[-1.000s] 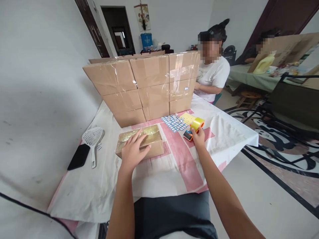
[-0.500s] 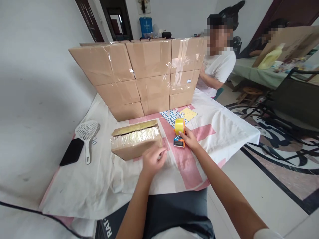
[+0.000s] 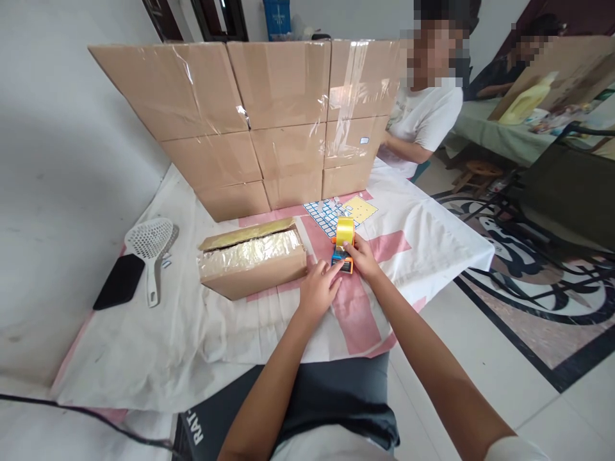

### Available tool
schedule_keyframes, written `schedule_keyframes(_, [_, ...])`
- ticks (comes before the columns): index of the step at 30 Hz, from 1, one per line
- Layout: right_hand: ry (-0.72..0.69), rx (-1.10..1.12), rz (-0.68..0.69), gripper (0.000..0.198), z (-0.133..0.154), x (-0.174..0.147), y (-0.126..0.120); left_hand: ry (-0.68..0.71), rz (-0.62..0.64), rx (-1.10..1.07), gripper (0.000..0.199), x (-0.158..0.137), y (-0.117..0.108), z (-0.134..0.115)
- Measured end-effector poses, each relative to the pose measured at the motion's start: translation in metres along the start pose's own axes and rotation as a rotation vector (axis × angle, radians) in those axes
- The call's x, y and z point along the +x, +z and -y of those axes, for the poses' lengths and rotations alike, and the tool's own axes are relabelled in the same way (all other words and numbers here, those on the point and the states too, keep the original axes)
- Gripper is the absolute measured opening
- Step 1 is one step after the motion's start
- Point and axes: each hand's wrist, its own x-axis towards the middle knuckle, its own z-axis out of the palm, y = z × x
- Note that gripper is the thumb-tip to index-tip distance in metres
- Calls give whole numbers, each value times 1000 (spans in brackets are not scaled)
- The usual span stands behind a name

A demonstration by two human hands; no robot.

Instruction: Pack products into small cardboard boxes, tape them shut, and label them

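Note:
My right hand (image 3: 364, 257) grips a tape dispenser (image 3: 342, 262), orange and blue, carrying a roll of yellowish packing tape (image 3: 344, 232). My left hand (image 3: 318, 287) reaches across to the dispenser's cutter end, index finger stretched out and thumb apart. Its fingertip appears to touch the dispenser; any tape end there is too small to make out. Just left of that hand lies a small cardboard box (image 3: 254, 275) on the tablecloth. Shiny clear tape covers the box's top side, and a dark gap shows along its flap.
Behind stands a wall of stacked, taped cardboard boxes (image 3: 288, 89). A white slotted scoop (image 3: 150, 246) and a black flat object (image 3: 119, 282) lie at left. A patterned sheet (image 3: 329, 214) lies beyond the dispenser. A person in a white shirt (image 3: 423, 115) sits at the far right side.
My left hand has moved right from in front of the small box to the tape dispenser, and its curled fingers have stretched out. The view has tilted down slightly.

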Motion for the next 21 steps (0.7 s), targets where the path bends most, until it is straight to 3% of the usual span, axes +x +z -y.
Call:
schedule_keyframes(9, [6, 10, -22, 46, 8, 1, 2, 56, 22, 2, 49, -1, 8, 3])
schedule_keyframes(21, [-8, -1, -10, 53, 11, 0, 5, 83, -110, -3, 43, -7, 12, 6])
